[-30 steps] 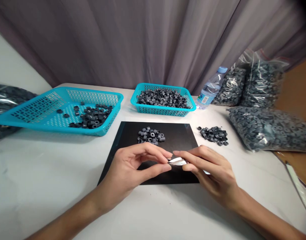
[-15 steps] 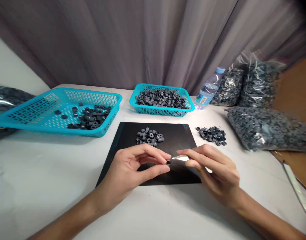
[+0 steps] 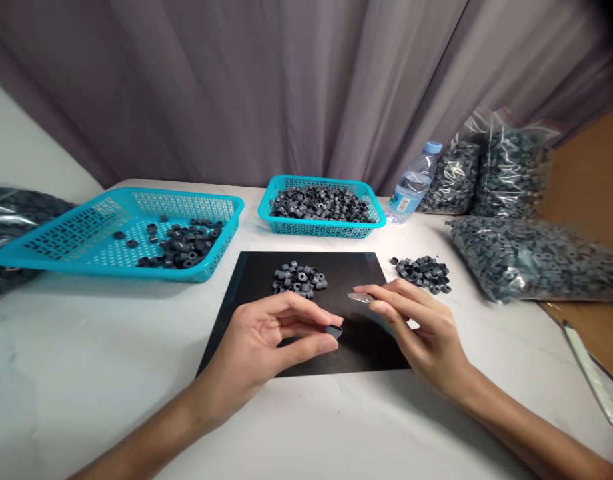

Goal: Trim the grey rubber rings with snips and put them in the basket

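Note:
Pinched between the thumb and fingertips of my left hand [image 3: 273, 340] is a small dark grey plastic cap [image 3: 333, 331], its open end tilted to the right. My right hand [image 3: 421, 323] grips a small shiny, pointed metal tool [image 3: 361, 297], held apart from the cap; most of its body is hidden in the fingers. Both hands hover over a black mat [image 3: 346, 350]. On the mat, just beyond my left hand, lies a pile of similar grey caps [image 3: 300, 277].
A second pile of caps [image 3: 423, 272] lies right of the mat. Two blue baskets [image 3: 101, 270] [image 3: 321, 230] hold more. A water bottle [image 3: 411, 187] and filled plastic bags [image 3: 531, 257] stand at right; another bag [image 3: 21, 213] sits at left. A white strip-like object [image 3: 593, 377] lies far right.
My right hand has drawn the metal tool up and away from the cap. The cap has turned in my left fingers and shows more of its side. The view has shifted slightly.

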`<move>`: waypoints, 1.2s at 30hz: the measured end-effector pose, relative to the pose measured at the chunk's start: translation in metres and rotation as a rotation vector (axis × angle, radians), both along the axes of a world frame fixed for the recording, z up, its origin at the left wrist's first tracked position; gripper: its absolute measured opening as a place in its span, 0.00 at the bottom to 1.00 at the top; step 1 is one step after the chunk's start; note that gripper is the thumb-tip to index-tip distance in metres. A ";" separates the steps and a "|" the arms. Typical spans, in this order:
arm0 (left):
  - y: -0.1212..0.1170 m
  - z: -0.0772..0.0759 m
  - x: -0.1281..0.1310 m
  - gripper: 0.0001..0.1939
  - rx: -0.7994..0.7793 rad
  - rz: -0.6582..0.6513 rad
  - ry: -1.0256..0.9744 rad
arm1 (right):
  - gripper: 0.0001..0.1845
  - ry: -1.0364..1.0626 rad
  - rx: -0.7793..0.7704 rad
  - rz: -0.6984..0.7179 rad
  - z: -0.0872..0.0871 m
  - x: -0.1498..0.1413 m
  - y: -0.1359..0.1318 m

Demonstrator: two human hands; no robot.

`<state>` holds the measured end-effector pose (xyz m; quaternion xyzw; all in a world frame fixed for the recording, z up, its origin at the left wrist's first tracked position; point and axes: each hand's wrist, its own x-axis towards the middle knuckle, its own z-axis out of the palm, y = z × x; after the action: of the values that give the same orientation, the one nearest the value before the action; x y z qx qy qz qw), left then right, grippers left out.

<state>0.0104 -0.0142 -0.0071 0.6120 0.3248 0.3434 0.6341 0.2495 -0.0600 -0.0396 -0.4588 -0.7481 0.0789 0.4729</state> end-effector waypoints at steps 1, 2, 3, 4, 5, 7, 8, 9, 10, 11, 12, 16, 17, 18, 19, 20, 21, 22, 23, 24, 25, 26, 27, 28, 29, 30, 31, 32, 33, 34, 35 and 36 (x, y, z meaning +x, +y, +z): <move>0.000 -0.001 0.000 0.08 0.000 -0.002 -0.008 | 0.13 -0.002 -0.009 -0.003 0.000 0.000 0.000; 0.000 -0.001 0.000 0.08 0.001 -0.005 -0.016 | 0.13 -0.006 -0.018 -0.007 -0.001 0.000 0.001; 0.001 -0.002 -0.001 0.09 0.002 -0.007 -0.021 | 0.13 -0.012 -0.027 -0.009 -0.001 -0.001 0.002; 0.001 -0.002 -0.001 0.09 0.008 -0.007 -0.021 | 0.13 -0.019 -0.034 -0.014 -0.002 -0.001 0.002; 0.002 -0.001 -0.001 0.09 0.020 -0.007 -0.015 | 0.14 -0.030 -0.040 -0.021 -0.003 -0.002 0.003; 0.004 0.004 -0.003 0.08 0.075 0.010 0.009 | 0.14 -0.063 -0.046 -0.042 -0.006 -0.002 0.005; 0.006 0.008 -0.005 0.07 0.121 0.031 0.022 | 0.14 -0.087 -0.044 -0.057 -0.009 -0.003 0.006; 0.010 0.014 -0.009 0.07 0.185 0.068 0.038 | 0.14 -0.115 -0.040 -0.074 -0.011 -0.003 0.007; 0.014 0.020 -0.014 0.06 0.268 0.127 0.064 | 0.14 -0.148 -0.028 -0.095 -0.014 -0.003 0.008; 0.020 0.026 -0.021 0.06 0.371 0.212 0.107 | 0.15 -0.178 -0.021 -0.114 -0.017 -0.003 0.008; 0.027 0.032 -0.030 0.05 0.492 0.319 0.172 | 0.15 -0.208 -0.019 -0.126 -0.020 -0.004 0.009; 0.065 0.046 -0.080 0.07 0.866 0.736 0.632 | 0.16 -0.284 0.000 -0.132 -0.028 -0.006 0.008; 0.074 0.045 -0.092 0.08 0.916 0.783 0.744 | 0.16 -0.297 0.004 -0.130 -0.029 -0.007 0.008; 0.081 0.044 -0.102 0.10 0.961 0.788 0.859 | 0.16 -0.308 0.006 -0.129 -0.030 -0.008 0.008; 0.087 0.041 -0.108 0.10 1.017 0.815 0.893 | 0.16 -0.315 0.009 -0.129 -0.031 -0.009 0.008; 0.089 0.038 -0.109 0.10 1.062 0.826 0.900 | 0.16 -0.320 0.009 -0.130 -0.031 -0.009 0.008; 0.089 0.035 -0.107 0.08 1.117 0.829 0.884 | 0.16 -0.323 0.009 -0.132 -0.031 -0.010 0.008; 0.085 0.032 -0.100 0.07 1.154 0.781 0.871 | 0.16 -0.325 0.010 -0.136 -0.032 -0.010 0.008; 0.078 0.029 -0.091 0.06 1.179 0.716 0.845 | 0.16 -0.326 0.013 -0.140 -0.032 -0.010 0.009; 0.070 0.026 -0.079 0.05 1.192 0.617 0.808 | 0.17 -0.327 0.018 -0.143 -0.032 -0.011 0.009; 0.060 0.022 -0.067 0.05 1.171 0.484 0.765 | 0.17 -0.330 0.023 -0.146 -0.032 -0.010 0.010; 0.050 0.017 -0.055 0.05 1.134 0.312 0.732 | 0.18 -0.333 0.029 -0.149 -0.032 -0.010 0.011; 0.040 0.013 -0.044 0.07 1.063 0.141 0.755 | 0.18 -0.334 0.034 -0.152 -0.032 -0.010 0.012; 0.032 0.008 -0.036 0.10 1.013 0.004 0.779 | 0.18 -0.334 0.037 -0.155 -0.032 -0.009 0.013; 0.026 0.003 -0.030 0.13 0.979 -0.079 0.795 | 0.18 -0.333 0.039 -0.160 -0.032 -0.009 0.013; 0.022 -0.001 -0.026 0.15 0.944 -0.125 0.805 | 0.18 -0.332 0.040 -0.164 -0.032 -0.008 0.013; 0.020 -0.005 -0.024 0.15 0.918 -0.152 0.806 | 0.18 -0.331 0.039 -0.167 -0.032 -0.008 0.013; 0.020 -0.008 -0.024 0.14 0.893 -0.163 0.799 | 0.18 -0.333 0.039 -0.168 -0.032 -0.008 0.013; 0.021 -0.009 -0.025 0.13 0.870 -0.170 0.786 | 0.17 -0.336 0.036 -0.167 -0.032 -0.008 0.013; 0.023 -0.010 -0.026 0.12 0.851 -0.177 0.768 | 0.17 -0.339 0.036 -0.165 -0.032 -0.008 0.013; 0.025 -0.010 -0.027 0.11 0.832 -0.180 0.744 | 0.17 -0.340 0.035 -0.162 -0.031 -0.008 0.012; 0.027 -0.010 -0.029 0.11 0.810 -0.177 0.710 | 0.17 -0.338 0.033 -0.159 -0.031 -0.009 0.012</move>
<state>-0.0182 0.0128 -0.0169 0.9105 0.3081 0.1584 0.2256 0.2407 -0.0480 -0.0703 -0.5154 -0.7794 -0.0491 0.3528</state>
